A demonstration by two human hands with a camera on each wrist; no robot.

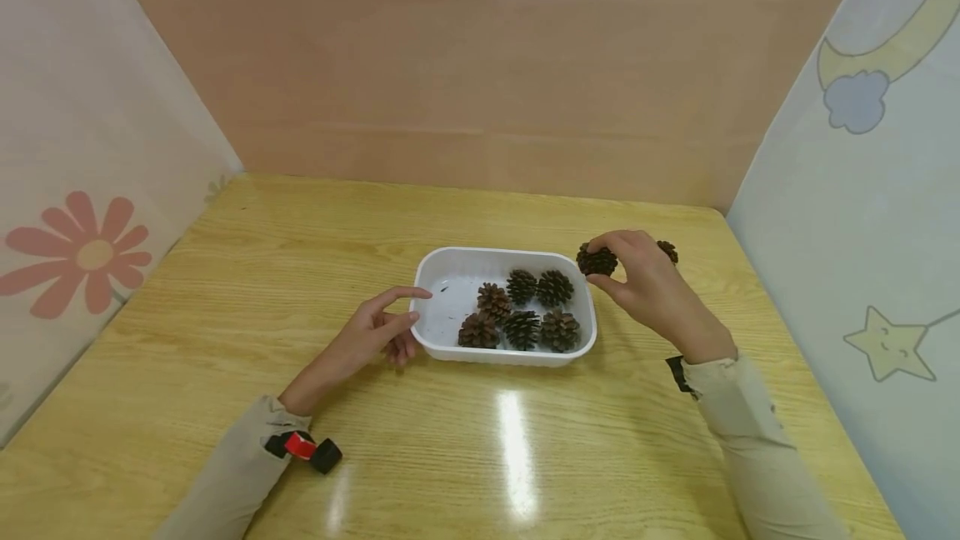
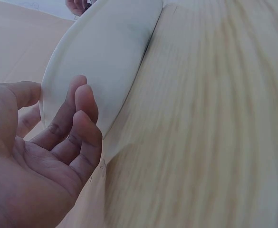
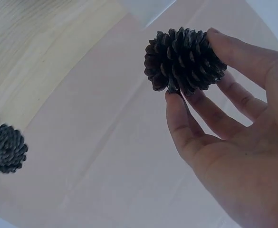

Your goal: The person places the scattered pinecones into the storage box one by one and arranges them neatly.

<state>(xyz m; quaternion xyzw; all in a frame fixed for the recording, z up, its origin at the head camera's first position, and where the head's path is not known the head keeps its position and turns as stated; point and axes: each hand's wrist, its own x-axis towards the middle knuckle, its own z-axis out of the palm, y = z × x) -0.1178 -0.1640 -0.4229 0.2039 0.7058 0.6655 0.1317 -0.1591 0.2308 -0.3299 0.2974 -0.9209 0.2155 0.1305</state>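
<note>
Pinched between the thumb and fingers of my right hand [image 1: 651, 282] is a dark brown pine cone [image 3: 185, 61], held up just beyond the right end of a white plastic tray [image 1: 504, 357]. Several pine cones [image 1: 493, 301] lie in the middle and right part of that tray. My left hand [image 1: 375, 327] holds the tray's left end, its index finger over the rim and thumb at the edge. The other fingers curl loosely by the outer wall in the left wrist view. Another pine cone [image 3: 6, 148] lies on the table, partly hidden behind my right hand in the head view.
A wooden table [image 1: 300, 248] carries everything. A plain tan panel [image 1: 487, 65] rises behind it. Printed white panels stand at both sides, with a flower [image 1: 95, 254] at left and a star [image 1: 890, 343] at right.
</note>
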